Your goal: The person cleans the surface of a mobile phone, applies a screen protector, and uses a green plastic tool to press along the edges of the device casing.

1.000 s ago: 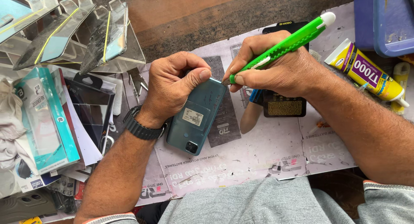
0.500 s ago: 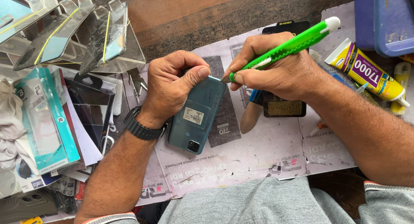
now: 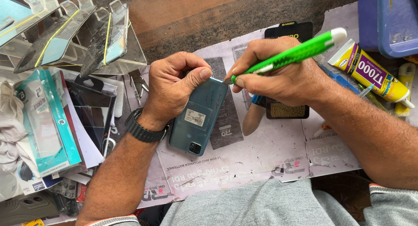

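Holding tight, the right hand [image 3: 278, 78] is wrapped around a green cutter [image 3: 291, 55], with its small tip touching the top edge of a blue-green phone [image 3: 198, 117]. The left hand [image 3: 174, 87] curls over the top left side of the phone and keeps it down, with the thumb pressed on the top corner, just beside the cutter tip. A dark watch [image 3: 141, 129] sits on the left wrist.

The phone lies face down on a sheet of printed paper [image 3: 261, 160], tilted a little, with its camera end toward the person and a white sticker on its back. It partly covers a dark grey strip [image 3: 226, 121].

Under the right hand is a black card [image 3: 285, 108], and a tool with a brown handle [image 3: 254, 118] pokes out next to it. A yellow glue tube [image 3: 370, 73] lies to the right, near a blue tray [image 3: 387, 21]. On the left are clear stands [image 3: 65, 39] and boxed screen covers [image 3: 48, 121].
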